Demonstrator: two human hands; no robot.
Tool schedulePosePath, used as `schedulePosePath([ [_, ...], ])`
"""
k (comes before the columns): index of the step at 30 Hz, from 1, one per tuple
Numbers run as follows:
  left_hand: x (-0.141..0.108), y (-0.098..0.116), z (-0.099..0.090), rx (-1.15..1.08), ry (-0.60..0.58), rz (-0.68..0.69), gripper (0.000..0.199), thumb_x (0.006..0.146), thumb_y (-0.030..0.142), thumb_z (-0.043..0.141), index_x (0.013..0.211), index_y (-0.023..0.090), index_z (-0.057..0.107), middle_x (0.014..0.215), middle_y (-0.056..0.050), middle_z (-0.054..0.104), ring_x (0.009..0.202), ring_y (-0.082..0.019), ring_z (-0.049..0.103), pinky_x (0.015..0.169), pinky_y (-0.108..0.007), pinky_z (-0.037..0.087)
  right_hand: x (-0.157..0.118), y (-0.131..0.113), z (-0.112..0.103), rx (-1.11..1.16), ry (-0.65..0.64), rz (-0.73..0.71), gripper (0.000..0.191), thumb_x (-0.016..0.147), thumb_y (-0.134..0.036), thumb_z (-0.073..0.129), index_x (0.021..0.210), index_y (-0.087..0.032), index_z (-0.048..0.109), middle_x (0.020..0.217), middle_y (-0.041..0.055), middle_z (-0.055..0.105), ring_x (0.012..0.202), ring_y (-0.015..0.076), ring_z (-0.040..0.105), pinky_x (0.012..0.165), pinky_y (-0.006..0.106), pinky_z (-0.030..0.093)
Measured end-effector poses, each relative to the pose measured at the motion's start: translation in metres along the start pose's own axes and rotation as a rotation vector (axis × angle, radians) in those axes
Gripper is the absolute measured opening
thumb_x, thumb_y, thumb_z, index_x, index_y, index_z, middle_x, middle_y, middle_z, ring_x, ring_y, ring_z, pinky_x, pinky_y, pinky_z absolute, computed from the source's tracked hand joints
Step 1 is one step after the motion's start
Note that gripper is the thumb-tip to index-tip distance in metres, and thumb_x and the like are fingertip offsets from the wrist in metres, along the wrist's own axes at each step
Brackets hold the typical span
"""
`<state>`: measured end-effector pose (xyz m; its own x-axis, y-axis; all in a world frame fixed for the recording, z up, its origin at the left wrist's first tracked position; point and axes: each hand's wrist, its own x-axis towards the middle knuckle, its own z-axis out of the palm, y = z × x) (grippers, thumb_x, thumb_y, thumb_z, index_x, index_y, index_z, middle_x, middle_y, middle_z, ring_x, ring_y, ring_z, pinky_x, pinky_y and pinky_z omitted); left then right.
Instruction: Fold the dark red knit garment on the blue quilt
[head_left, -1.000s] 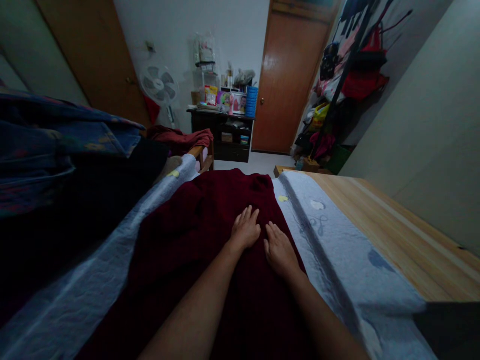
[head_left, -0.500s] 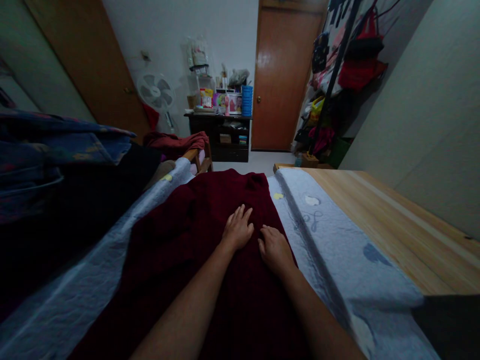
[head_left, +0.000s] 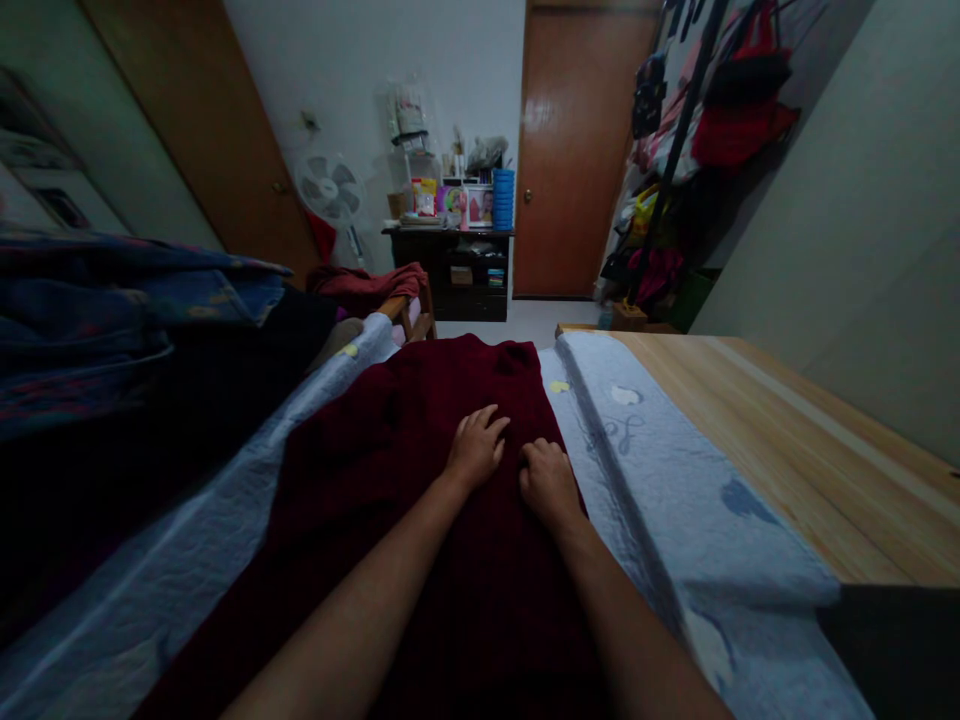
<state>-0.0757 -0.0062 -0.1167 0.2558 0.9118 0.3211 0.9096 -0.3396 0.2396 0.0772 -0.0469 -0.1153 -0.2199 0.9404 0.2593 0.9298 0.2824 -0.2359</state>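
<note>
a bedroom in a home: a patterned blue-grey bedcover (head_left: 660, 480), piled denim clothes (head_left: 135, 300), a standing fan (head_left: 330, 188), a dark cabinet (head_left: 448, 275) crowded with household items, bags (head_left: 739, 130) hanging near a wooden door (head_left: 581, 150).

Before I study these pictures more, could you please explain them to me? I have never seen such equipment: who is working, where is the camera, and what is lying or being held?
There is no machine here: a person works with two bare hands. One camera, worn on the head, looks forward and down.

In front lies a dark red cloth on a pale blue patterned cover. Bare wooden boards show at the right, and denim clothing is piled at the left.

The left hand is on the red cloth, fingers partly spread. The right hand is there too, fingers curled; whether it pinches the fabric, I cannot tell.
</note>
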Motion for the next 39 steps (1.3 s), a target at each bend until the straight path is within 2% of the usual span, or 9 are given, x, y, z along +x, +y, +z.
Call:
schedulePosePath([
  [3,-0.015,0.011,-0.017,-0.008,-0.121,0.033,0.035,0.087,0.018,0.048,0.119,0.024,0.062,0.141,-0.004,0.049,0.128,-0.021,0.043,0.108,-0.038,0.035,0.001,0.001,0.001,0.006,-0.012,0.009,0.017,0.079,-0.010,0.051,0.089,-0.019,0.060,0.093,0.0051,0.061,0.089,0.0197,0.051,0.076,0.031,0.034],
  [7,-0.044,0.023,-0.026,-0.005,-0.335,-0.059,0.046,0.092,0.031,0.043,0.136,0.020,0.047,0.151,-0.007,0.036,0.140,-0.026,0.029,0.109,-0.044,0.033,0.001,0.003,0.002,0.018,-0.017,0.030,0.016,0.081,-0.010,0.049,0.085,-0.019,0.061,0.088,0.0047,0.062,0.085,0.0177,0.055,0.075,0.028,0.035],
  [11,-0.066,0.026,-0.017,0.040,-0.275,-0.101,0.057,0.092,0.039,0.042,0.145,0.021,0.033,0.157,-0.006,0.022,0.144,-0.029,0.018,0.113,-0.047,0.026,0.000,0.003,0.001,0.056,0.007,0.046,0.017,0.082,-0.011,0.047,0.084,-0.021,0.061,0.087,0.0029,0.062,0.079,0.0151,0.056,0.070,0.025,0.035],
  [18,-0.072,0.021,-0.011,0.023,-0.214,-0.067,0.071,0.085,0.052,0.050,0.147,0.026,0.029,0.158,-0.006,0.018,0.143,-0.034,0.019,0.113,-0.050,0.024,-0.004,0.003,0.001,0.081,-0.018,0.016,0.016,0.081,-0.011,0.047,0.085,-0.021,0.059,0.088,0.0014,0.060,0.080,0.0142,0.056,0.071,0.024,0.036],
  [23,-0.071,0.019,-0.013,-0.016,-0.197,-0.106,0.087,0.084,0.055,0.049,0.150,0.012,0.014,0.158,-0.016,0.013,0.143,-0.029,0.020,0.114,-0.045,0.025,0.000,0.001,0.000,0.066,-0.074,0.041,0.019,0.079,-0.011,0.047,0.091,-0.022,0.058,0.094,0.0020,0.059,0.080,0.0145,0.056,0.070,0.024,0.037],
  [28,-0.071,0.016,-0.009,0.028,-0.199,-0.104,0.061,0.095,0.044,0.033,0.148,0.013,0.026,0.157,-0.013,0.022,0.143,-0.026,0.021,0.113,-0.043,0.026,0.007,0.002,-0.011,0.075,-0.240,0.006,0.026,0.077,-0.006,0.044,0.091,-0.019,0.061,0.095,0.0059,0.062,0.089,0.0170,0.058,0.077,0.026,0.040],
  [31,-0.071,0.016,-0.007,0.046,-0.185,-0.094,0.053,0.097,0.038,0.030,0.147,0.019,0.030,0.157,-0.009,0.023,0.143,-0.026,0.023,0.112,-0.044,0.028,-0.001,-0.001,-0.011,0.093,-0.179,-0.089,0.037,0.081,-0.006,0.039,0.109,-0.017,0.061,0.115,0.0106,0.061,0.108,0.0197,0.056,0.090,0.031,0.040],
  [34,-0.071,0.017,-0.007,0.052,-0.174,-0.103,0.053,0.096,0.038,0.033,0.146,0.021,0.032,0.157,-0.010,0.023,0.142,-0.028,0.025,0.111,-0.045,0.029,-0.019,-0.005,-0.002,0.090,-0.095,-0.145,0.045,0.090,-0.015,0.037,0.134,-0.014,0.047,0.141,0.0132,0.048,0.130,0.0222,0.042,0.107,0.039,0.032],
  [39,-0.070,0.020,-0.008,0.052,-0.171,-0.114,0.053,0.095,0.037,0.035,0.145,0.021,0.034,0.156,-0.011,0.025,0.141,-0.029,0.027,0.111,-0.045,0.029,-0.042,-0.002,0.006,0.012,-0.092,-0.165,0.049,0.094,-0.033,0.043,0.140,-0.016,0.043,0.149,0.0119,0.039,0.139,0.0259,0.030,0.112,0.047,0.026],
])
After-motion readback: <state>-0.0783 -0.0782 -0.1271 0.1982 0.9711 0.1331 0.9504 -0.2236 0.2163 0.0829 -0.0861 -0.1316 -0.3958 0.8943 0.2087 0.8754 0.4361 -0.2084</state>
